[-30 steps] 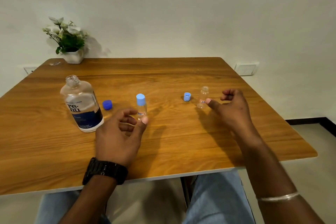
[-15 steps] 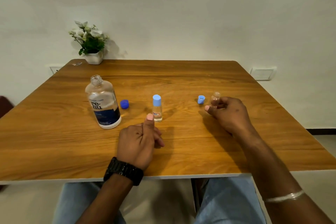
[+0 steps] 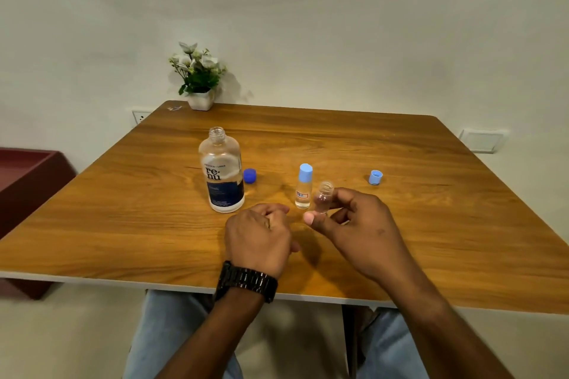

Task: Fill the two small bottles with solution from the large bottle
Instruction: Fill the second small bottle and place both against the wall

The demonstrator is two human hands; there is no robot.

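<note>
The large clear bottle (image 3: 223, 174) with a dark blue label stands uncapped on the wooden table (image 3: 431, 224). Its dark blue cap (image 3: 249, 176) lies just to its right. A small bottle with a light blue cap (image 3: 304, 186) stands upright near the middle. My right hand (image 3: 354, 224) holds the other small bottle (image 3: 323, 197), uncapped and clear, lifted just right of the capped one. Its light blue cap (image 3: 375, 177) lies farther right. My left hand (image 3: 258, 237) rests on the table in a loose fist, in front of the large bottle, holding nothing.
A white pot of flowers (image 3: 199, 77) stands at the table's far left corner. A dark red piece of furniture (image 3: 27, 181) sits left of the table. The near table edge runs just in front of my wrists.
My right hand has picked up the uncapped small bottle and carried it left, next to the capped one. My left hand curled into a fist and stayed low. The view shifted left.
</note>
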